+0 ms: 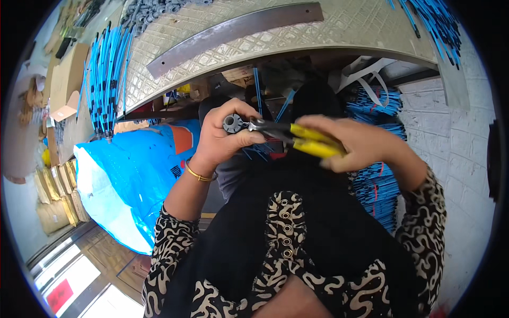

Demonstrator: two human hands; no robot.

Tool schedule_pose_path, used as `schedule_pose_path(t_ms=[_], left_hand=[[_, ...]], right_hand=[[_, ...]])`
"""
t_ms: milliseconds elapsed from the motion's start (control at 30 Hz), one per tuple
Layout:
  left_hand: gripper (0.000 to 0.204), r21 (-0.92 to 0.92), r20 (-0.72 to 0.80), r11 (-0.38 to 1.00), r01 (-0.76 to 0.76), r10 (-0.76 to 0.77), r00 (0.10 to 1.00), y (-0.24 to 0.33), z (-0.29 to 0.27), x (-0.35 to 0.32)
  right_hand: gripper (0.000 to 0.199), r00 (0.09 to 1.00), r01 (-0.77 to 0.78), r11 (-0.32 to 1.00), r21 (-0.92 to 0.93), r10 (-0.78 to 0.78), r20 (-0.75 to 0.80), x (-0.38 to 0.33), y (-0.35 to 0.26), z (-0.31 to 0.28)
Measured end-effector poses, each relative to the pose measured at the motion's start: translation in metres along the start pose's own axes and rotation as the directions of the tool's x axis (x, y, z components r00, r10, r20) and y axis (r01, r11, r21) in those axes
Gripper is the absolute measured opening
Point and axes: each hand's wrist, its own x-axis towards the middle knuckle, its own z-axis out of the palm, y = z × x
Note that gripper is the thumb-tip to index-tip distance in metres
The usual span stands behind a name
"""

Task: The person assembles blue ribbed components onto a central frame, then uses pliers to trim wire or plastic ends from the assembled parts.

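My left hand is closed around a small grey round notched part with a hole in its middle. Yellow-handled pliers are gripped in my right hand, which is a little blurred. Their metal jaws meet the side of the grey part beside my left fingertips; a small shiny bit shows there, too small to name. Thin blue rods show just beyond and below my hands, and I cannot tell whether they join the grey part.
A patterned worktop crosses ahead, bearing a long metal strip and a pile of grey parts. Blue rods with black fittings hang at its left. A big blue bag stands left; bundled blue rods are stacked right, by a white brick wall.
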Motion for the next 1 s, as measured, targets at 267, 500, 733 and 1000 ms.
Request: schedule_pose_path(t_ms=[267, 500, 733, 1000], left_hand=[[0.049, 0.031, 0.119, 0.999, 0.013, -0.016, 0.993, -0.004, -0.01, 0.011], [0.045, -0.11, -0.008, 0.98, 0.166, -0.168, 0.986, -0.002, -0.013, 0.005], [0.045, -0.068, 0.059, 0.996, 0.055, -0.051, 0.997, -0.002, -0.015, 0.012], [0.045, -0.018, 0.212, 0.994, 0.111, -0.105, 0.972, -0.013, -0.012, 0.024]], right_hand=[[0.058, 0.997, -0.077, 0.958, 0.277, 0.065, 0.052, -0.001, 0.011, -0.011], [0.062, 0.926, 0.0, 0.869, -0.494, -0.186, -0.328, -0.008, -0.027, 0.023], [0.058, 0.989, -0.107, 0.994, -0.022, 0.104, -0.107, -0.005, -0.007, -0.001], [0.058, 0.99, 0.011, 0.985, 0.17, 0.014, -0.143, 0.003, 0.021, -0.009]])
